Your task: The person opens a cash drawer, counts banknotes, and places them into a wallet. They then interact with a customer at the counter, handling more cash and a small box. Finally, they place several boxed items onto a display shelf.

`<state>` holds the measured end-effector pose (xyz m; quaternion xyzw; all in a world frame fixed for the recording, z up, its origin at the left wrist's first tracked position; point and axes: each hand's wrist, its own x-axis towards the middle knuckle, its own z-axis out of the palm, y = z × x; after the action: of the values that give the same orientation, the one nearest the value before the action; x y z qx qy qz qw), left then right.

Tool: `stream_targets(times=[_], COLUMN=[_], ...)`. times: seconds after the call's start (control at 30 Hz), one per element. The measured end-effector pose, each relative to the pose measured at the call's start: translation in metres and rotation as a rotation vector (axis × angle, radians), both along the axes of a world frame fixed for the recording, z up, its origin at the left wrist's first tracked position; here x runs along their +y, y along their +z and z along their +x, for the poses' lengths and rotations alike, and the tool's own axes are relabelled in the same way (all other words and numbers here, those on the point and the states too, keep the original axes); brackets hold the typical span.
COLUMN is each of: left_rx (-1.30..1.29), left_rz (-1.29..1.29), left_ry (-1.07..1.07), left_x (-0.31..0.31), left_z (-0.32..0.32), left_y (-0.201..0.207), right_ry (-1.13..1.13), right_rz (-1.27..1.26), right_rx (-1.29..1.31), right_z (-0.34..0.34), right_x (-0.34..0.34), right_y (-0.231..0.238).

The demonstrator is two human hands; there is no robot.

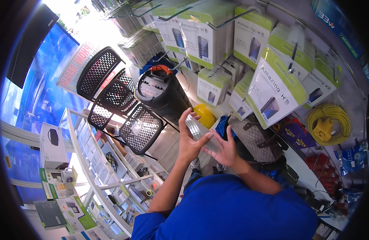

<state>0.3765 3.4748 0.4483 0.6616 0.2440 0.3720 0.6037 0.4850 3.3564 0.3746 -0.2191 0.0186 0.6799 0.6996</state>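
In front of my chest, my left hand [187, 141] is closed around a thin stack of clear plastic packs [197, 129], its thumb lying across the near face. Light glints off the layered edges, and what the packs contain is too small to tell. My right hand [225, 149] rests against the lower end of the stack, fingers stretched out and thumb pointing up. Above and to the right, flat white and green screen protector packages [275, 90] hang from metal hooks on the wall.
A large black speaker [164, 90] stands ahead beside black mesh chairs [141, 127]. To the left runs a white-framed glass display case [97, 176] with boxes along it. A yellow helmet-like object [204, 115], a checked bag [258, 140] and a coiled yellow cable [328, 125] lie rightward.
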Motion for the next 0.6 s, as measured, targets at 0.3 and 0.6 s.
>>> stream_targets(times=[0.3, 0.6], left_rx=[0.217, 0.591], left_rz=[0.079, 0.683], left_ry=[-0.015, 0.096], left_x=[0.019, 0.066], left_z=[0.013, 0.086], left_y=[0.013, 0.094], right_ry=[-0.032, 0.011], right_rz=[0.013, -0.13], right_rx=[-0.028, -0.193], right_z=[0.004, 0.01], right_x=[0.014, -0.01], right_y=[-0.011, -0.022])
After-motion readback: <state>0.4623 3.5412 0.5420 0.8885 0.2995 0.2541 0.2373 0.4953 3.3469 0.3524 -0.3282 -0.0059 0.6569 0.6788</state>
